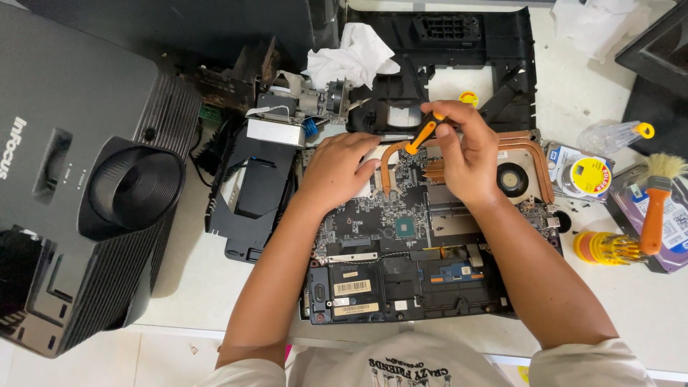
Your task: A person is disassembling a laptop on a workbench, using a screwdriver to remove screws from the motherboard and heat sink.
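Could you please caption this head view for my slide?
Right hand turns an orange screwdriver on an opened laptop; left hand steadies it.

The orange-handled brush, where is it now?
In the head view, the orange-handled brush lies at the far right, on a purple hard drive, beside the round yellow-labelled tin.

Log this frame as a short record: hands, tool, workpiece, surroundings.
right hand: right hand grips an orange-handled screwdriver, tip down near the copper heat pipes
left hand: left hand rests flat on the open laptop board, holding nothing
fan: cooling fan just right of the right hand
left of the board: black projector; opened black casing
right of the board: orange-handled brush, bit set
surface: white table
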